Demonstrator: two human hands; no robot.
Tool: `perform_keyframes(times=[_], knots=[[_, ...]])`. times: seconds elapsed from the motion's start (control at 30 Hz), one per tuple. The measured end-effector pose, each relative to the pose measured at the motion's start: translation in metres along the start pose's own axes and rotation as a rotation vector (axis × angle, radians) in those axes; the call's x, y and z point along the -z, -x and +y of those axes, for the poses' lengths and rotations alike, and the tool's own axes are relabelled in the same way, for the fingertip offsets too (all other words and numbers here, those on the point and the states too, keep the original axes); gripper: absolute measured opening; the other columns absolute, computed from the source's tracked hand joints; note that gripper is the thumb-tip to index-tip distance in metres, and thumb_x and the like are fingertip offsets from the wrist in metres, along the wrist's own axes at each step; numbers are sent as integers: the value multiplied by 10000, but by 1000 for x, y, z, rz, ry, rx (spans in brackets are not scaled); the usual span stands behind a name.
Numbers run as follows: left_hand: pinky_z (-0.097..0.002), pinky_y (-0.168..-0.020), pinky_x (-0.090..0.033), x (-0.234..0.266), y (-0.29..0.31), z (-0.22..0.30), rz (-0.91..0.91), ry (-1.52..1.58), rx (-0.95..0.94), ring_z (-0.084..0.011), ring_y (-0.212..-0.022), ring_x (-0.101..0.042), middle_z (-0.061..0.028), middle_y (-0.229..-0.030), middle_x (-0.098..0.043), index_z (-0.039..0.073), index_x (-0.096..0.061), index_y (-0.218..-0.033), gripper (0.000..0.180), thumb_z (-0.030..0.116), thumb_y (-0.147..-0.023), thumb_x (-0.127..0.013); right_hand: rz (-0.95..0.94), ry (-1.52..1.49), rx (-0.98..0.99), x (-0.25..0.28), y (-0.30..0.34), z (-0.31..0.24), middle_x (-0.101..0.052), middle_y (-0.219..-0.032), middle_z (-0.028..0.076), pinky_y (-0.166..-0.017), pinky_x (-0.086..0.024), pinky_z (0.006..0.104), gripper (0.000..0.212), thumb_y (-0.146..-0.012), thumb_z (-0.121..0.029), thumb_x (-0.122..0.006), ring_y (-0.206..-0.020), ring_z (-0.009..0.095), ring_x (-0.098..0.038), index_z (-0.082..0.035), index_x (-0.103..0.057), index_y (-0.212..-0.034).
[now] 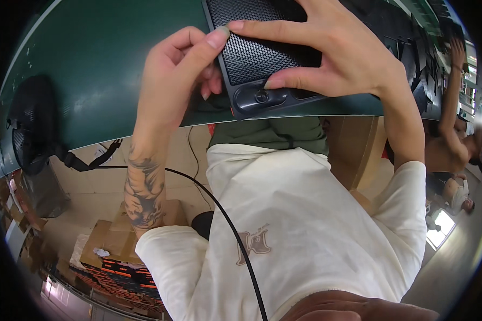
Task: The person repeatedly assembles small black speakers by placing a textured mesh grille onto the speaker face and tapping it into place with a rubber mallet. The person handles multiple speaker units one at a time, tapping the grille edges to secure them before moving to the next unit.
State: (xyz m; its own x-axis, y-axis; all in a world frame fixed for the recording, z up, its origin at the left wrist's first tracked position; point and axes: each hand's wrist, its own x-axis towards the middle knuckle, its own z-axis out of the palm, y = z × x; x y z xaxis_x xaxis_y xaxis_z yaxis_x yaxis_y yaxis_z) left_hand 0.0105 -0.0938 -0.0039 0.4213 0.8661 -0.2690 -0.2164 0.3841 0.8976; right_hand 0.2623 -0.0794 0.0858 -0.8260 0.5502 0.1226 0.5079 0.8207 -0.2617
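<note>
While pressed against the near edge of the green surface [102, 64], dark mesh panel [254, 48] held by both hands. Panel: black perforated grille with a smooth dark grey end piece carrying a round button, that end hanging just over the surface edge toward the body.

Left hand [171, 75] at the panel's left side, thumb tip on the top-left corner of the grille, remaining fingers [214, 83] curled in beside the panel's left rim; partly closed, pinching at the edge. Exact contact under the rim not clear.

Right hand [337, 53] spread over the panel from its right, index finger stretched across the upper grille to meet the left thumb, thumb laid along the lower grille just above the button; wide-open grip clamped on the panel.

Below the panel: cream t-shirt [305, 214] and a thin black cable [219, 208] running down across it. Far left of the panel: black floor fan [29, 134] past the surface edge. Lower left of the panel: cardboard boxes [112, 235] on the floor. Right of the panel: another person [455, 139] with one arm raised, and stacked dark parts [418, 59] on the surface.
</note>
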Motion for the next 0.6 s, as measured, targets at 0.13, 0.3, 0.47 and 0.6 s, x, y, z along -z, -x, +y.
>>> perform_keyframes(times=[0.13,0.3,0.47,0.6], knots=[[-241,-442,-423,-2,-6,7,-9,112,55,-136,-478,-578,-26,-595,-582,80,-551,-737,532,520,-1035,-563,54,-119,9,-2,1,5,-468,-1394,334,-1082,-410,522,597,-890,-433,-784,-1265,476,-492,-107,-641,-1369],[-264,-468,-479,2,-22,31,-47,-4,183,-175,-467,-589,-94,-578,-609,44,-590,-656,647,554,-1049,-529,57,-46,74,-2,-4,10,-483,-1375,329,-1066,-435,508,577,-893,-417,-782,-1245,472,-518,-110,-646,-1363],[-272,-377,-473,-8,-37,32,135,-93,195,-202,-332,-532,-108,-426,-553,35,-587,-444,792,519,-1067,-518,157,10,163,-33,6,37,-494,-1362,323,-1061,-442,499,567,-890,-409,-784,-1231,475,-528,-106,-651,-1350],[-274,-404,-498,4,-38,25,56,-38,171,-211,-382,-580,-127,-466,-582,14,-615,-487,756,489,-1069,-532,204,-3,198,-41,6,33,-495,-1360,327,-1060,-438,510,556,-893,-407,-780,-1234,478,-528,-92,-653,-1333]])
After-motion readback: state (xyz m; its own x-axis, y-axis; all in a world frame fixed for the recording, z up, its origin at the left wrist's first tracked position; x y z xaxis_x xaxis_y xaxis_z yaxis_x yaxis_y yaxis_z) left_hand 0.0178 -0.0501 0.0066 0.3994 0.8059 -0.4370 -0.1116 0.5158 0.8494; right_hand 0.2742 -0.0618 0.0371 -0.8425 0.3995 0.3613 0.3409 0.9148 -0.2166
